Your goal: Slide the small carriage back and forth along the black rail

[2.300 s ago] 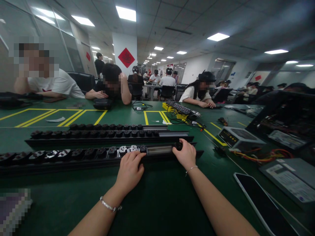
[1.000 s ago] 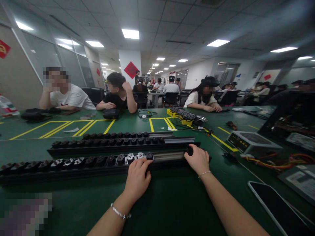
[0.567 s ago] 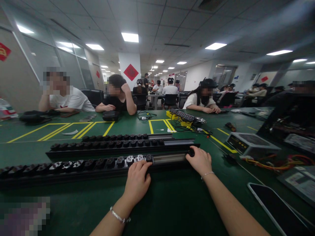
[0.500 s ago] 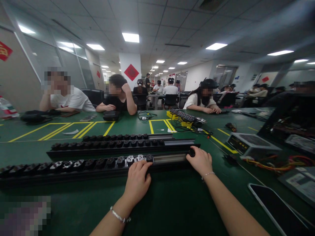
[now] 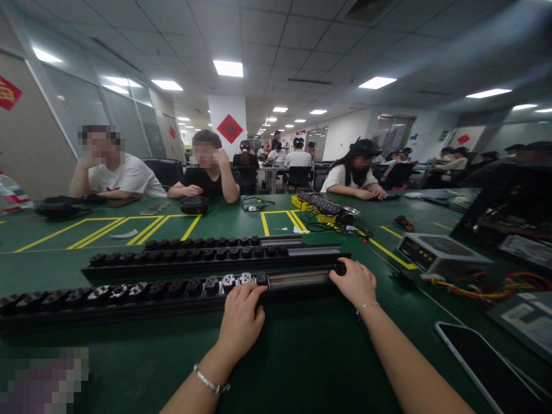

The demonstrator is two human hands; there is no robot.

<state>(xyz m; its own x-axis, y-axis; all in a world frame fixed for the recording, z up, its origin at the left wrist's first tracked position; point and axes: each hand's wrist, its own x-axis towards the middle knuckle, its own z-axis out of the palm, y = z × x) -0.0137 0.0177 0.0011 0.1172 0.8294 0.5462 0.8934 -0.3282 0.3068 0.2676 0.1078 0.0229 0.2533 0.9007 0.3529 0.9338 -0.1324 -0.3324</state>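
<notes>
A long black power track (image 5: 190, 307) lies across the table in front of me, carrying a row of black and white socket modules (image 5: 175, 286). At the row's right end, my left hand (image 5: 242, 313) rests against the track with fingers stretched out and thumb apart, beside the last black module (image 5: 261, 278). Bare silver channel (image 5: 299, 279) shows to the right of that module. My right hand (image 5: 356, 283) is closed on a small round black piece (image 5: 340, 268) at the track's right end. Its exact kind is partly hidden by the fingers.
Behind lie more black tracks with modules (image 5: 207, 253). A metal power supply box (image 5: 444, 253) with coloured wires is at right, with a phone (image 5: 487, 365) nearer me. Black strip and cables (image 5: 321, 202) lie further back. Several people sit across the table.
My right hand has shifted slightly to the right with the round black piece. My left hand stays at the end of the module row.
</notes>
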